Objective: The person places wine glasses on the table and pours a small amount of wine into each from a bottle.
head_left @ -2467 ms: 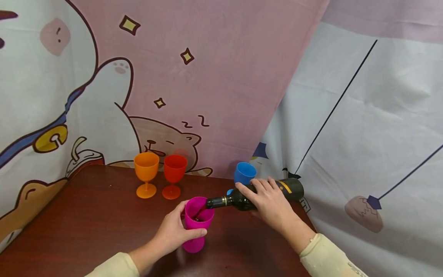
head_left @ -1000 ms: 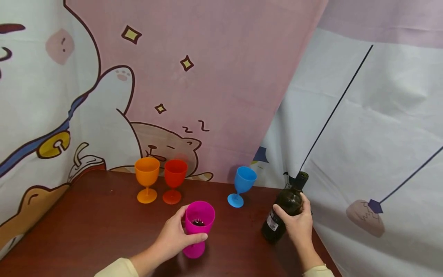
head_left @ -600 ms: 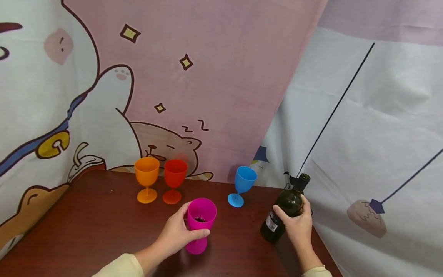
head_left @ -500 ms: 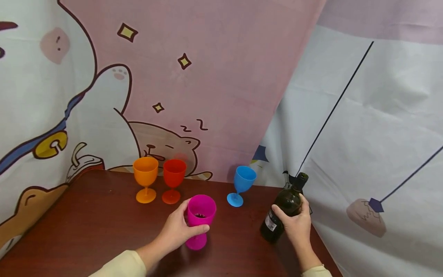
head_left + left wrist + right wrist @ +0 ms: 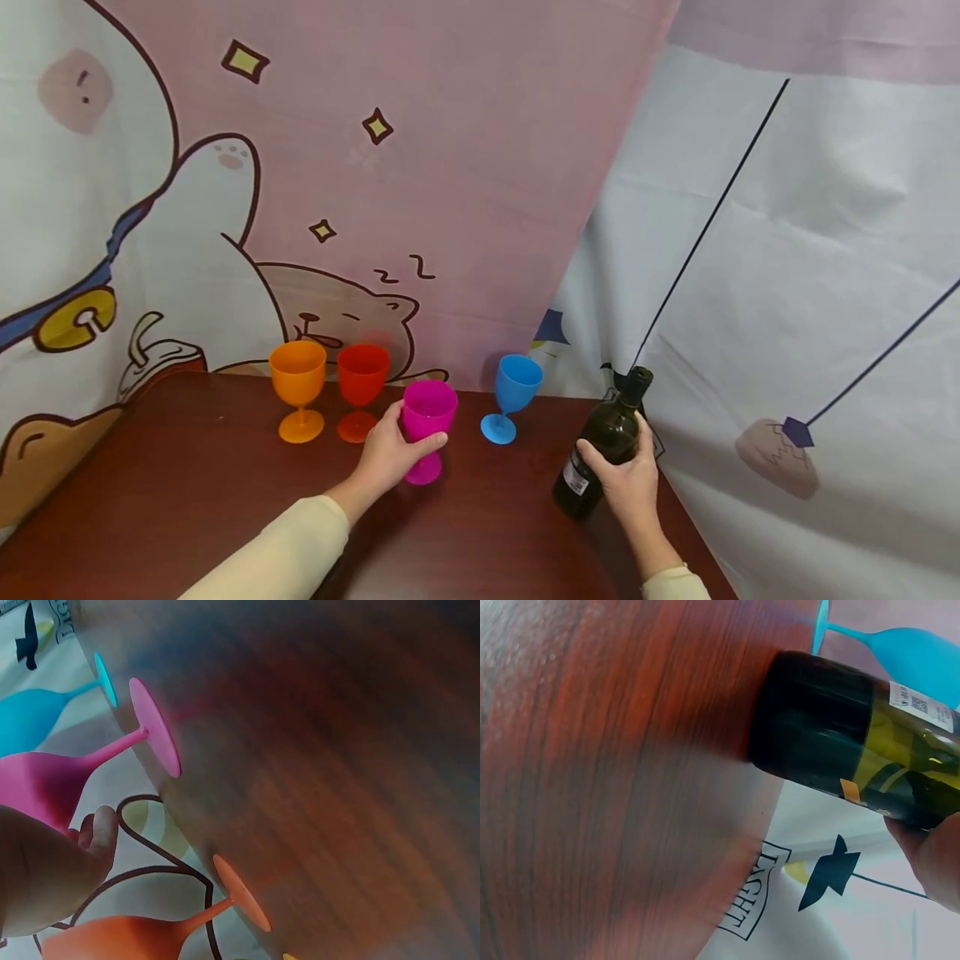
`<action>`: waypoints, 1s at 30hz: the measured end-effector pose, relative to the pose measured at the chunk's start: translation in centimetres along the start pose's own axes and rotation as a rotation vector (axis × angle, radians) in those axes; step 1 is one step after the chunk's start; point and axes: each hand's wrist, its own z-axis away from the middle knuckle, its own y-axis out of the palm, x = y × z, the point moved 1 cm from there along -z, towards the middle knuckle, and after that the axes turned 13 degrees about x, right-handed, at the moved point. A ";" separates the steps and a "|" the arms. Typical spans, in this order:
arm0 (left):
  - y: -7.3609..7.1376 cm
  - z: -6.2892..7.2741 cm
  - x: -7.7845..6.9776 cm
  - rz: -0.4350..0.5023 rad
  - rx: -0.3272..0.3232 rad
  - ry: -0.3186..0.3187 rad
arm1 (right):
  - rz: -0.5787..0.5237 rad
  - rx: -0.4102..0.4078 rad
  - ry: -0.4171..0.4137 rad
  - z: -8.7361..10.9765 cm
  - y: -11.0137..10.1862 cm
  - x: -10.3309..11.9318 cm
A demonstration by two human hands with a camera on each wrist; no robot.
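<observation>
- Gripping the magenta goblet [image 5: 429, 417], your left hand [image 5: 388, 454] curls round its bowl, left of the blue goblet [image 5: 518, 383].
- Your right hand [image 5: 628, 482] clasps the dark bottle [image 5: 609, 432], right of the blue goblet.
- Farther left of it: red goblet [image 5: 363, 377], orange goblet [image 5: 297, 375].

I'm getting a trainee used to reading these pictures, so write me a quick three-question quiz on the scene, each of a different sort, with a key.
1. What do the fingers of the left hand hold? A) blue cup B) pink cup C) red cup
2. True or false: the right hand holds nothing.
3. Fill in: of the things on the table, the one farthest left in the head view is the ___.

Key:
1. B
2. False; it grips the bottle.
3. orange cup
</observation>
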 end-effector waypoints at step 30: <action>-0.3 -4.2 0.4 -0.065 -0.002 -0.164 | -0.024 0.005 -0.017 0.0 0.1 -0.3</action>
